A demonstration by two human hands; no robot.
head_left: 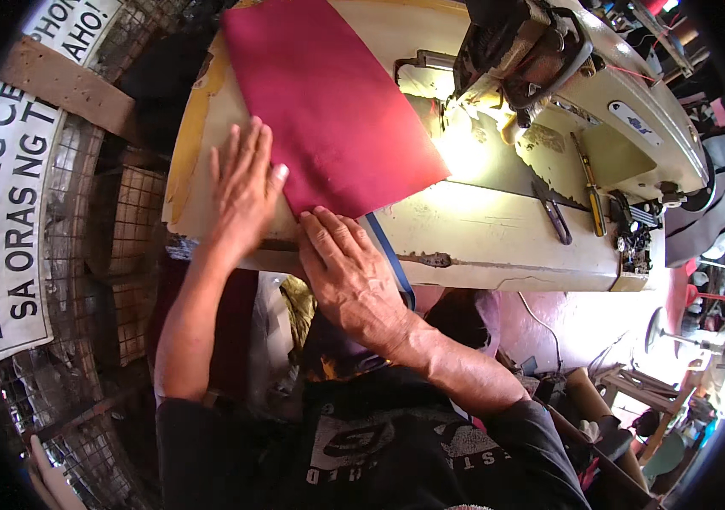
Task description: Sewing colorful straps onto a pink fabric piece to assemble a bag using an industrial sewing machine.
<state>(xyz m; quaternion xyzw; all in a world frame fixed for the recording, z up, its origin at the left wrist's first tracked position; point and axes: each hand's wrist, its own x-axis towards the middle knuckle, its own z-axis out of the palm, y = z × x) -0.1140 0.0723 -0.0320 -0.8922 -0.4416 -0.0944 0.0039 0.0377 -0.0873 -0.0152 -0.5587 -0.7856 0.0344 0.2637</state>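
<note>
A folded piece of dark red fabric (328, 110) lies flat on the sewing table (481, 234), its right corner close to the lit needle area of a sewing machine (634, 72). My left hand (246, 183) rests along the fabric's left edge, open, with the fingers stretched out. At the near corner my right hand (349, 268) lies with its fingertips on the fabric, palm down and fingers extended. Beside that hand, a narrow blue strip (389, 262) hangs over the table's front edge. Neither hand appears to grip the cloth.
Thread snips (552, 212) and a screwdriver with a yellow handle (594, 204) lie on the table to the right. Past them, small metal parts (634, 238) crowd the machine's base. Wire mesh (65, 221) with white signs (9, 229) stands at the left.
</note>
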